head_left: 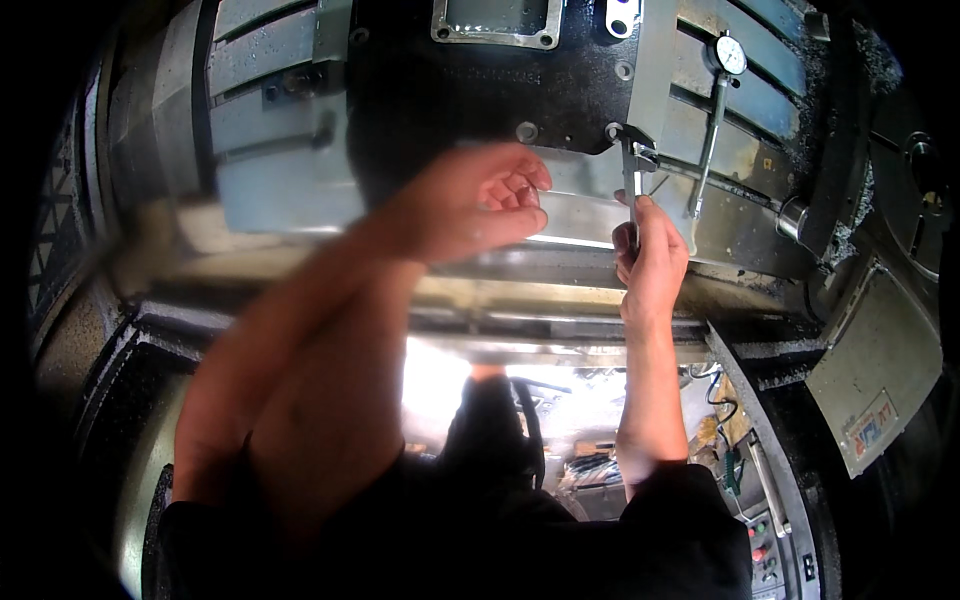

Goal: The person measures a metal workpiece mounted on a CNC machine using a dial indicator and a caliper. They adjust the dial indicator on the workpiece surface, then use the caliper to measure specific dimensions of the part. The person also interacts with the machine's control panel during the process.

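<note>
My right hand (pixel 652 250) grips the handle of a metal tool that looks like an adjustable wrench (pixel 630 178). The tool stands nearly upright, its jaws at the lower right corner of a black plate (pixel 480 95). From this view I cannot tell whether the jaws touch the plate. Left of the tool, my left hand (pixel 490 195) hovers in front of the plate's lower edge. Its fingers are loosely curled, with a gap to the thumb, and nothing shows in them. My left forearm is blurred.
A dial indicator (pixel 728 54) on a metal rod (pixel 712 140) stands right of the plate. Beneath the plate lies a slotted machine table (pixel 285 190). Metal chips (pixel 845 225) gather at the right. A metal panel (pixel 875 365) and a cabinet with buttons (pixel 762 545) are at the lower right.
</note>
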The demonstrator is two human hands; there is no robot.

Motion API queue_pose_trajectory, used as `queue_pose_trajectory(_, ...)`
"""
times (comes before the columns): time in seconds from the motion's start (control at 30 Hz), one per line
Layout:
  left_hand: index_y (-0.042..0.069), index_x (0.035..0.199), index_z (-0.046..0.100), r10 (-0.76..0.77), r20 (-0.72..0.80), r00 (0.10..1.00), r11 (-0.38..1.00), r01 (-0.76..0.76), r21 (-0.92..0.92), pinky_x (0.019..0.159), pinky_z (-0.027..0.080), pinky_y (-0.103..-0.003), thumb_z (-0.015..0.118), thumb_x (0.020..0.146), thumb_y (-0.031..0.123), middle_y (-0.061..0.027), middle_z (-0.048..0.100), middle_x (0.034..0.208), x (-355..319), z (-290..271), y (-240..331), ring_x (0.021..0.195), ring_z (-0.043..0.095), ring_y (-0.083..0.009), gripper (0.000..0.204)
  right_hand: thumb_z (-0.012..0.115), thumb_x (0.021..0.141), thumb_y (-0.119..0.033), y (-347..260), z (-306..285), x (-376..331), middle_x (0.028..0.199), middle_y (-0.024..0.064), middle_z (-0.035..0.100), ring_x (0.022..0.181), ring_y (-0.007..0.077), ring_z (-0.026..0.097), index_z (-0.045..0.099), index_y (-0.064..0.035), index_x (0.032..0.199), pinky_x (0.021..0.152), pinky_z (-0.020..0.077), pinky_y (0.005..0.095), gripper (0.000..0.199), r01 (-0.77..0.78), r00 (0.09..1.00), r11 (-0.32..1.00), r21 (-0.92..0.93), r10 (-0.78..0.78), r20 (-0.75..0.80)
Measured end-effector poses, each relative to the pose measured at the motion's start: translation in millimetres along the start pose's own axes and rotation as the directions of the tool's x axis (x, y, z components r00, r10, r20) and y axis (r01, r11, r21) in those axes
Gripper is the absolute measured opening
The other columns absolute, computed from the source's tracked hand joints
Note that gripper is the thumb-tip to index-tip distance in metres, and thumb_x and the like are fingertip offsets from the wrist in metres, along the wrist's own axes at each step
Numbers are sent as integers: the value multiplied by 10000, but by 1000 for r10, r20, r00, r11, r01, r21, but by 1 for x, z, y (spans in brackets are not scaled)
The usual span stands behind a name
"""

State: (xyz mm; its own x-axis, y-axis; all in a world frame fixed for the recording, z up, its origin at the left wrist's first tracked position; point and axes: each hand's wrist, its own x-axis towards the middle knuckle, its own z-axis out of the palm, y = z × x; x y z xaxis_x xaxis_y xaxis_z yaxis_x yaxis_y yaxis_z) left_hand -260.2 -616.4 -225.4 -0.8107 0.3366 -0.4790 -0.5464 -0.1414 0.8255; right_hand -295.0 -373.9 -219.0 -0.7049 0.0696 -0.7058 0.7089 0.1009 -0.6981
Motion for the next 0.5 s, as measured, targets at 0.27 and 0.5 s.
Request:
queue_pose_trajectory(0.27,-15,1225,601,-49,11,999,999,49,-19,919,496,-292,670,917,-2,-64,658,1052,0,1,2,986,613,-113,317,791,876,-174,-6,-10,-19,742,11,657,647,73,561,731,27,1137,606,457,236,335,504,860,777,-376,-492,135)
queue_pose_trajectory(0.5,-18,1241,602,33,121,992,996,-22,-88,979,487,-307,653,940,9,-71,663,1132,0,-13,-17,1068,620,-131,306,836,757,-198,-33,-21,-22,699,53,661,559,174,608,771,-81,1045,516,456,296,318,748,602,325,-578,-700,385)
